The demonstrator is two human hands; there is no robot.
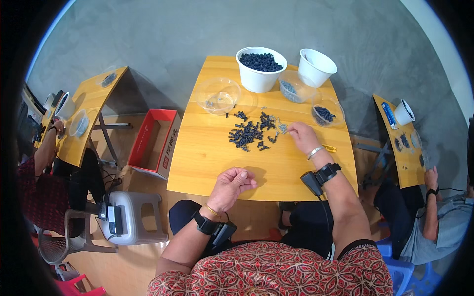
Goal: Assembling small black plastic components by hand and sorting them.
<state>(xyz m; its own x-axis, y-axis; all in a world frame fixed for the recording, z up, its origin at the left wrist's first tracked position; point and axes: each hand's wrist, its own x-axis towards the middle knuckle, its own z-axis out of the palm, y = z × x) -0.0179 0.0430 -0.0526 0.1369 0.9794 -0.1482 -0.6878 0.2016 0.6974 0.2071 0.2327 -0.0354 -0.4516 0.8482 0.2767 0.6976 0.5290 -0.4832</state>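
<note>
My left hand (232, 187) is over the near edge of the wooden table (207, 163), its fingers curled in and the thumb laid on them. Whatever it may hold is hidden. Farther right, my right hand (302, 136) reaches to a small scatter of silvery screws (282, 127), fingertips pinched together at their edge. Anything between those fingertips is too small to tell. Left of that hand spreads a loose pile of small black plastic parts (245, 134). A yellow-handled tool (329, 148) lies just right of my right wrist.
Along the back stand a white tub full of black parts (260, 62), another white tub (317, 68) and clear bowls, one with screws (290, 89), one with black parts (324, 114). A red box (155, 140) is on the floor. People work at side tables left and right.
</note>
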